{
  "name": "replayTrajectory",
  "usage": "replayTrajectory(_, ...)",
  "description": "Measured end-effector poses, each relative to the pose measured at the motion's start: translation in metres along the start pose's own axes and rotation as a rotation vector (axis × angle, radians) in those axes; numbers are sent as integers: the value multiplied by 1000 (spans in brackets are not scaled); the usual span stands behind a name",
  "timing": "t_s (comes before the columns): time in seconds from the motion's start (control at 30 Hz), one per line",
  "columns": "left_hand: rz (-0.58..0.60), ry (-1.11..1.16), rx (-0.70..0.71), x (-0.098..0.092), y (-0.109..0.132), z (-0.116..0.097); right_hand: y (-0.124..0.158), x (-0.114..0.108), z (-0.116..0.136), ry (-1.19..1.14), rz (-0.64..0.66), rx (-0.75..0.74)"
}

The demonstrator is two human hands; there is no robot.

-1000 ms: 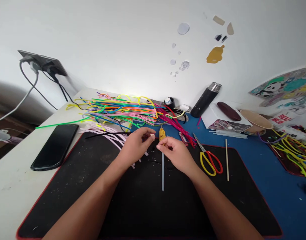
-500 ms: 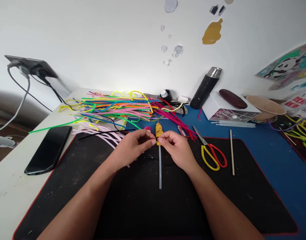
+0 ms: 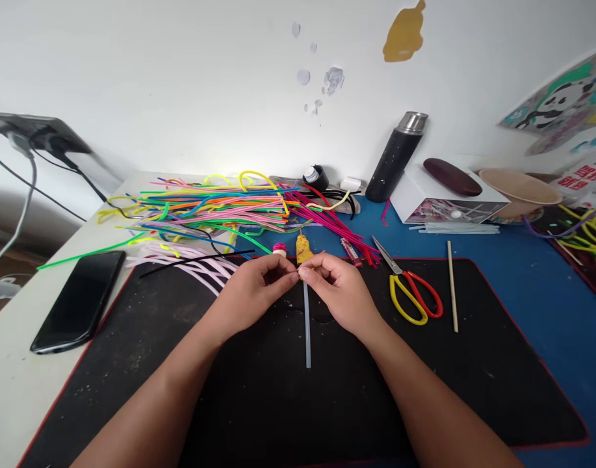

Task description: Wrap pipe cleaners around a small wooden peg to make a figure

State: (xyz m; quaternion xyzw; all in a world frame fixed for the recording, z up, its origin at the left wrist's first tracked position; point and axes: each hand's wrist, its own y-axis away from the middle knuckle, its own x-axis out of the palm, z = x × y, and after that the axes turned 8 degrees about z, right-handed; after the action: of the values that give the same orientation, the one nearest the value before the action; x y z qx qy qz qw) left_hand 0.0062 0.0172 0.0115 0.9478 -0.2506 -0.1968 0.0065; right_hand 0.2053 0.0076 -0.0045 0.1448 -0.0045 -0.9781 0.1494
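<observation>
My left hand (image 3: 256,286) and my right hand (image 3: 344,292) meet above the mat, thumbs and forefingers pinched tip to tip. Whatever lies between the fingertips is too small and hidden to make out. Just beyond and below them is a stained yellow glue gun (image 3: 303,247), its nozzle facing the wall; the fingers cover part of it. A translucent glue stick (image 3: 307,331) runs from its back end toward me, between my wrists. Near my left fingers stands a small pink-and-white object (image 3: 279,249), partly covered.
Colourful pipe cleaners (image 3: 220,208) are heaped at the back left, near a phone (image 3: 78,302). To the right lie scissors (image 3: 409,296) and a wooden stick (image 3: 452,286). Behind them stand a black flask (image 3: 396,156) and a white box (image 3: 414,201). A black mat (image 3: 478,383) spans the table.
The camera view has shifted slightly, so the surroundings sit a little to the left. Both hands keep their pinch above the glue gun, with barely any change in the fingers.
</observation>
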Motion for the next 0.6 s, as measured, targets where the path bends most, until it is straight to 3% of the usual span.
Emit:
replayTrajectory(0.2,-78,112,-4,-2,-1,-1,0,2,-2,-139,12,32)
replayTrajectory(0.5,-36,66,0,2,1,-2,0,3,-1,-154,13,12)
replayTrajectory(0.6,-83,93,-11,-1,-1,1,0,1,-2,-196,12,25)
